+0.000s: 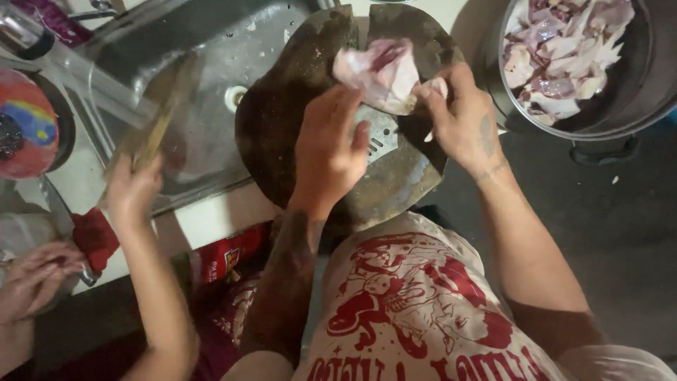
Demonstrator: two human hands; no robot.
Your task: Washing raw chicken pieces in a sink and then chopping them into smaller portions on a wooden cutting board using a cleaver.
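Holding a wet piece of raw chicken over the far edge of the round chopping board, my right hand pinches its near end with curled fingers, while my left hand lies on the board beside a cleaver, fingers loosely bent; whether they grip it I cannot tell. I judge the slick skin could slip from that pinch into the sink. Another person's hand at the sink's near edge, holding a wooden handle, could crowd me.
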